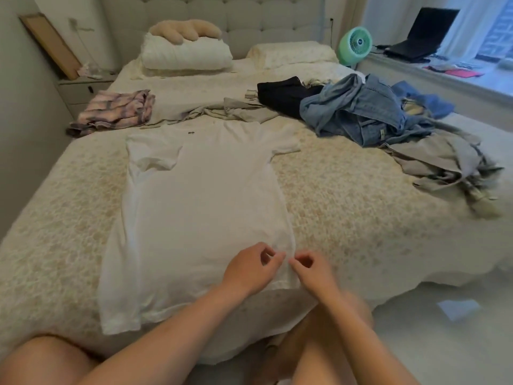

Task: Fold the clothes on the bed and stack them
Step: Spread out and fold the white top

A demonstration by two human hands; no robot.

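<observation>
The plain white cotton T-shirt (pixel 200 218) lies spread flat on the cream floral bed (pixel 347 195), its long axis running straight away from the person: collar and small black neck label at the far end toward the pillows, hem at the near edge of the bed. Both hands sit close together at the shirt's near right corner. The left hand (pixel 251 269) and the right hand (pixel 312 269) have fingertips curled toward the thumbs at the side seam just above the hem, and each appears to pinch the thin fabric there, though the grip itself is too small to confirm. The whole body of the shirt therefore lies ahead and to the left of the hands, so a lengthwise fold would likely carry this right edge leftward across the chest. The left hand is nearer the shirt's middle. A folded pink plaid garment (pixel 116 112) rests far left, and a heap of blue denim clothes (pixel 358 112) waits far right.
</observation>
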